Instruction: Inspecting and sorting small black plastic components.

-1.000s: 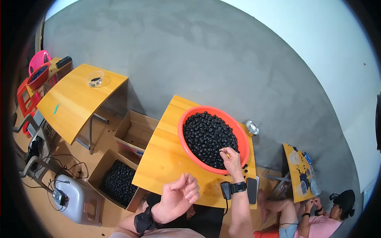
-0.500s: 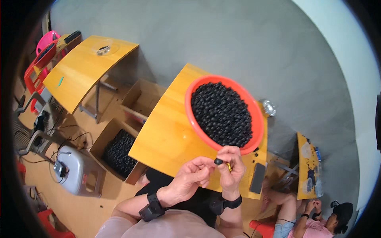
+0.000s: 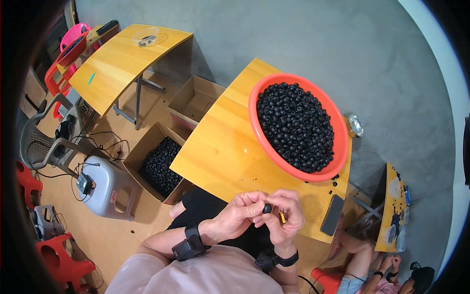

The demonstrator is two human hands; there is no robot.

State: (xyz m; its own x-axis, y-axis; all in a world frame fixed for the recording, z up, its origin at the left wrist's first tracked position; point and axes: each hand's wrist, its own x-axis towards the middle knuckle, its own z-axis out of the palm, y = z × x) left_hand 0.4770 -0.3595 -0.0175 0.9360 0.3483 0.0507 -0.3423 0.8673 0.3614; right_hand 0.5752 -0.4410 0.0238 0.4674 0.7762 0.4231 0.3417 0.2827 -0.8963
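Note:
Close to my body, my two hands meet in front of the table's near edge. My left hand [image 3: 245,211] is closed, its thumb and fingertips pressed to a small round black piece [image 3: 267,208]. My right hand [image 3: 288,218] is closed round the same piece from the other side. A short yellow, metallic-looking tool [image 3: 282,217] sticks out between the right fingers; its far end is hidden. Beyond the hands a big orange-red basin [image 3: 255,130] stands on the yellow table [image 3: 215,154], heaped with black pieces [image 3: 293,127] like the held one, many with a hole.
A dark phone [image 3: 332,215] lies on the table's right, near a few loose pieces. Cardboard boxes [image 3: 134,152] stand on the floor at left, one holding black pieces. Further left are a grey stool [image 3: 105,183] with cables and another table [image 3: 122,59]. A co-worker [image 3: 387,274] sits at lower right.
My left hand has come right against the black piece, which was held out from the right fingers before. The view has shifted, so the table and basin sit further right and higher.

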